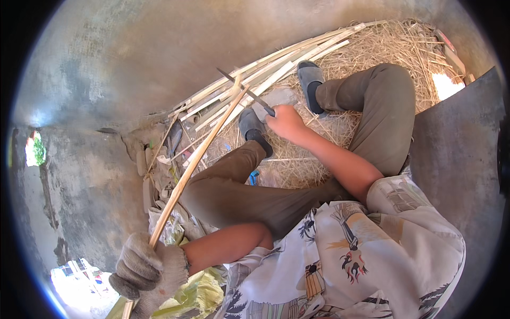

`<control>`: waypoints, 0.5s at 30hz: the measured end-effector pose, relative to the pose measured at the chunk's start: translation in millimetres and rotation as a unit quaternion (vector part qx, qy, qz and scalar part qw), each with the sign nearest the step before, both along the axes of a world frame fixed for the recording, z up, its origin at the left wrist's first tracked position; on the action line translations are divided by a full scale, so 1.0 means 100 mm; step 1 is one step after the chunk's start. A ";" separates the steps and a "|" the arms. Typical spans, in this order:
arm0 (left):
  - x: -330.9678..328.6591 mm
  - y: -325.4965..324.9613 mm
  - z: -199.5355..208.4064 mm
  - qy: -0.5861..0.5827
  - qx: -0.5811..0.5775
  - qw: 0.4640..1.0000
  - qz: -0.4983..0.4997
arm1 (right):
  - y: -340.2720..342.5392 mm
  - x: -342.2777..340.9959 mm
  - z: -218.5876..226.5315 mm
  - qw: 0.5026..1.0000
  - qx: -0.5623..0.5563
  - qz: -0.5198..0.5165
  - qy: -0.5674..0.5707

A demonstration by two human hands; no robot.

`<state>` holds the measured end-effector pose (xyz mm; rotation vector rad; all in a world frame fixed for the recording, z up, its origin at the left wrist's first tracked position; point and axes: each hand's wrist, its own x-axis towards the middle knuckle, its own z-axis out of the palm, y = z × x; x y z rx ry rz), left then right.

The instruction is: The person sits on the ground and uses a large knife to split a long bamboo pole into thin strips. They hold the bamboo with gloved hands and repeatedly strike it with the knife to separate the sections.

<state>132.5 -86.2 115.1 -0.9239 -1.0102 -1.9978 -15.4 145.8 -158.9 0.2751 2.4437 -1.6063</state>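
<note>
My left hand [141, 266], in a grey knitted glove, is closed around the lower part of a long pale bamboo strip [186, 175]. The strip slants up and away to the right, over my bent left leg. Bare and closed, my right hand [285, 123] grips the handle of a knife [249, 94] with a long, narrow dark blade. The blade points up and to the left and crosses the strip near its far end, where the wood looks split or peeled. Whether the edge is in the wood, I cannot tell.
Several long split strips [281, 58] lie along the far wall [159, 53]. Straw and shavings [382, 48] cover the floor around my sandalled feet [312, 85]. Yellowish plastic sheeting [199, 295] is beside my left forearm. A blue scrap [254, 177] lies between my legs.
</note>
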 end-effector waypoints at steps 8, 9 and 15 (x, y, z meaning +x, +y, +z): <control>0.05 -0.03 0.00 -0.014 -0.031 0.998 0.049 | -0.32 0.36 0.34 0.968 0.004 0.164 0.189; 0.06 -0.01 0.00 -0.013 -0.029 0.998 0.051 | -0.36 0.41 0.36 0.947 0.045 0.185 0.259; 0.18 0.02 0.04 0.004 -0.020 0.999 0.038 | -0.11 -0.12 -0.52 0.994 -0.001 -0.069 -0.089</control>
